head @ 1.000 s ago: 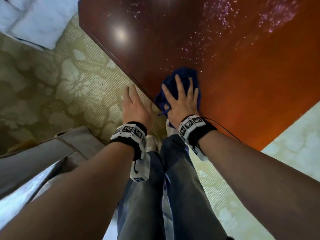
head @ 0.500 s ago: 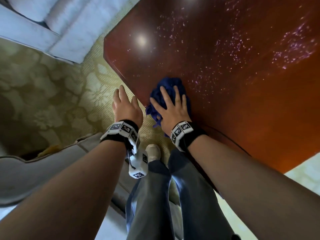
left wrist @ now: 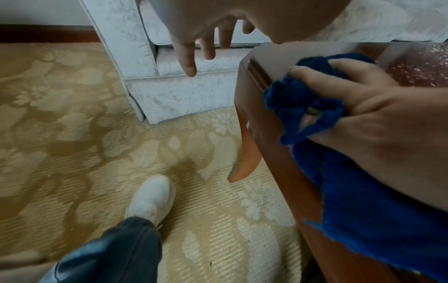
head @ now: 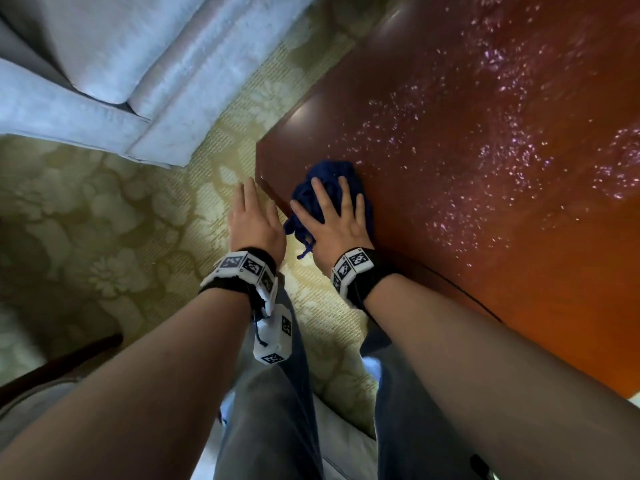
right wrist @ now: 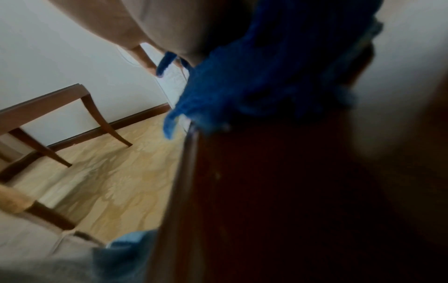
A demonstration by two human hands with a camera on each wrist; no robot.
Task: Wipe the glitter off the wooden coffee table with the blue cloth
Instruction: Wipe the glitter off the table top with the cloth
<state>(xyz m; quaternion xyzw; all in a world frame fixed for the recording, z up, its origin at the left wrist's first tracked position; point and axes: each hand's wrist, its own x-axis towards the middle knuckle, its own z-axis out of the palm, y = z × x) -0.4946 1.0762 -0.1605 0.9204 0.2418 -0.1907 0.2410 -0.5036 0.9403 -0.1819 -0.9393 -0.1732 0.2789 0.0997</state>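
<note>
The blue cloth lies bunched on the near left corner of the glossy wooden coffee table. My right hand presses flat on it with spread straight fingers. In the left wrist view part of the cloth hangs over the table's edge. Pink-white glitter is strewn over the tabletop beyond and to the right of the cloth. My left hand hovers flat and empty just off the table's left edge, over the carpet. The right wrist view is blurred, with the cloth at the table edge.
A pale grey sofa stands beyond the table's corner. Patterned beige carpet covers the floor. My legs and a white shoe are beside the table leg. A wooden side table stands by the wall.
My view has swung so the table corner and sofa now show. The right hand with the cloth stays near the table's left edge, close to the corner; the left hand stays beside it.
</note>
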